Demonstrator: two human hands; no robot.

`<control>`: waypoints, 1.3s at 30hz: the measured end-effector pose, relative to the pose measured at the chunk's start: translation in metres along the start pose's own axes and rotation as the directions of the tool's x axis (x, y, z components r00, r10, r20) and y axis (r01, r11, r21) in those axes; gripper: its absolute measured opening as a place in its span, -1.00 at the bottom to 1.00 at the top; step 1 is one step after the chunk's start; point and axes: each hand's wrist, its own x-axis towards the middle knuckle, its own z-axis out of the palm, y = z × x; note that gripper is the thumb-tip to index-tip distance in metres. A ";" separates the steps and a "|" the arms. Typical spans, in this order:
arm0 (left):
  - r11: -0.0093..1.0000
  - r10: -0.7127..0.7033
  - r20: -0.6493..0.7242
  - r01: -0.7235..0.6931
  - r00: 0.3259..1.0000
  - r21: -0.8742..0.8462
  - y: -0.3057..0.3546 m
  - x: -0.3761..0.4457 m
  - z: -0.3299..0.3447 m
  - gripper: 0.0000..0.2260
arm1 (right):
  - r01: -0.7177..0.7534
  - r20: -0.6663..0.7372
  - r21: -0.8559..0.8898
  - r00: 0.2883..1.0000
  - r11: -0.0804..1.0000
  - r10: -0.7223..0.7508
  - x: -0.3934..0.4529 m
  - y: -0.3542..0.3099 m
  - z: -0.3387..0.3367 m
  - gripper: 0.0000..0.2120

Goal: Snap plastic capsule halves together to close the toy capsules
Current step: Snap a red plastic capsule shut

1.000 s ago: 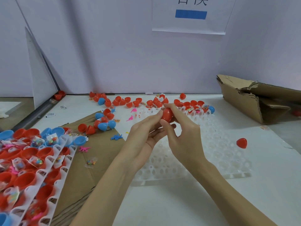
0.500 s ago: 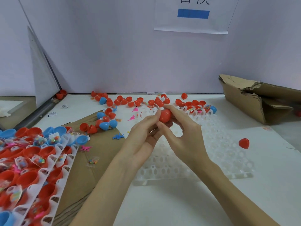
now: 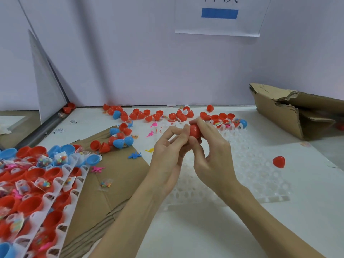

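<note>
A red capsule [image 3: 194,130] is held between both hands above the white perforated tray [image 3: 260,174]. My right hand [image 3: 212,155] wraps its fingers and thumb round the capsule's right side. My left hand [image 3: 170,155] pinches its left side with the fingertips. Whether the two halves are fully seated is hidden by the fingers. Loose red and blue capsule halves [image 3: 141,115] lie scattered along the back of the table. One closed red capsule [image 3: 278,161] rests alone on the tray's right part.
At the left, white holder trays [image 3: 61,183] carry red and blue half shells with bagged toys. Flat brown cardboard [image 3: 119,175] lies beneath them, with small plastic dinosaurs [image 3: 135,155] on it. A torn cardboard box [image 3: 297,112] sits at the back right.
Both hands stayed together on the red capsule and shifted only slightly; the left fingers now spread a little more loosely. Nothing else on the table moved.
</note>
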 end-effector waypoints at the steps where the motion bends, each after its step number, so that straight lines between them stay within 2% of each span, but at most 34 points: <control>1: 1.000 -0.001 0.003 0.001 1.000 0.004 -0.001 0.000 0.000 -0.73 | 0.004 0.004 -0.005 1.000 1.000 -0.004 0.000 0.000 0.000 -0.67; 6: 1.000 0.014 -0.003 -0.014 1.000 -0.012 0.001 -0.001 0.000 -0.78 | 0.005 0.002 0.016 1.000 1.000 -0.005 0.000 0.003 0.002 -0.64; 10: 0.999 0.035 -0.018 -0.035 0.999 0.030 0.004 0.001 -0.005 -0.83 | -0.012 0.072 0.089 0.997 0.996 0.006 0.000 0.004 0.004 -0.60; 14: 0.996 0.046 -0.009 -0.045 0.999 0.072 0.005 0.000 -0.005 -0.82 | -0.021 0.066 0.088 0.998 0.996 0.015 0.000 0.001 0.004 -0.56; 19: 0.994 0.054 -0.006 -0.053 0.999 0.095 0.006 0.000 -0.004 -0.86 | -0.005 0.027 0.071 1.000 0.997 0.003 0.002 0.002 -0.001 -0.68; 23: 0.999 0.041 0.023 -0.041 0.999 0.018 0.007 0.002 -0.005 -0.69 | 0.047 -0.018 -0.001 0.999 0.999 -0.047 0.005 -0.001 -0.002 -0.70; 25: 1.000 0.027 0.032 -0.027 0.999 0.005 0.008 0.003 -0.005 -0.68 | 0.064 -0.053 -0.023 0.996 0.998 -0.065 0.007 -0.002 -0.004 -0.69; 29: 0.998 0.028 0.043 -0.030 0.999 0.053 0.009 0.001 -0.004 -0.84 | 0.100 -0.062 -0.038 0.993 0.994 -0.102 0.006 -0.004 -0.007 -0.66; 31: 0.999 0.031 0.036 -0.032 0.999 0.038 0.010 0.000 -0.004 -0.85 | 0.104 -0.048 -0.038 0.993 0.994 -0.105 0.006 -0.005 -0.008 -0.64; 36: 0.999 0.038 0.039 -0.039 0.999 0.010 0.014 0.000 -0.005 -0.73 | 0.095 -0.019 -0.003 0.995 0.995 -0.095 0.006 -0.006 -0.007 -0.64; 39: 0.999 0.006 0.045 -0.004 0.999 -0.033 0.016 0.003 -0.007 -0.62 | 0.074 -0.027 0.016 0.997 0.997 -0.074 0.006 -0.008 -0.007 -0.49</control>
